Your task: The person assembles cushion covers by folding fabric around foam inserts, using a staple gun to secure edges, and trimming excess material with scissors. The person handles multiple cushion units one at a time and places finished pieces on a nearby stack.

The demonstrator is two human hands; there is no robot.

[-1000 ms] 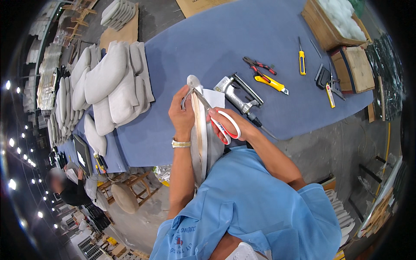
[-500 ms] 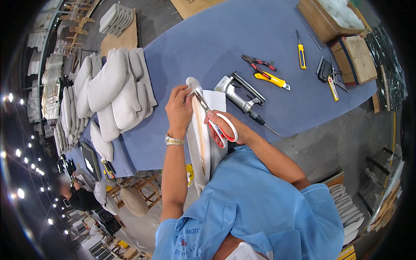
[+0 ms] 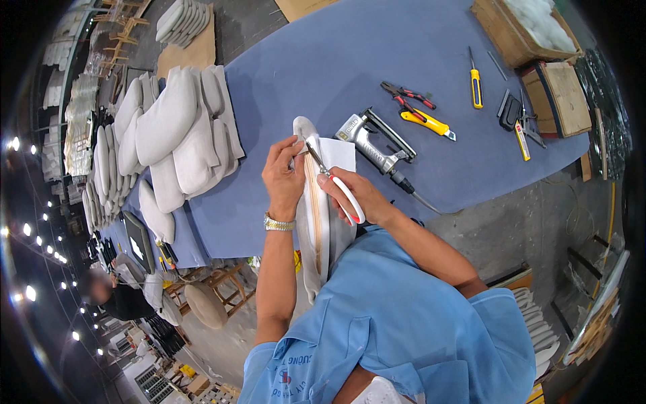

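- I see the left hand (image 3: 283,180) pinching the padded piece (image 3: 307,222) near its far end.
- Right hand (image 3: 363,194): grasping scissors (image 3: 352,200), blades at that end.
- Staple gun (image 3: 369,145): right of the padded piece.

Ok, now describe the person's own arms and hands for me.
Both the left hand and right hand are without gloves. The forearms are bare below light blue sleeves. The left wrist wears a metal-link band in gold and silver tones, like a watch strap; none shows on the right.
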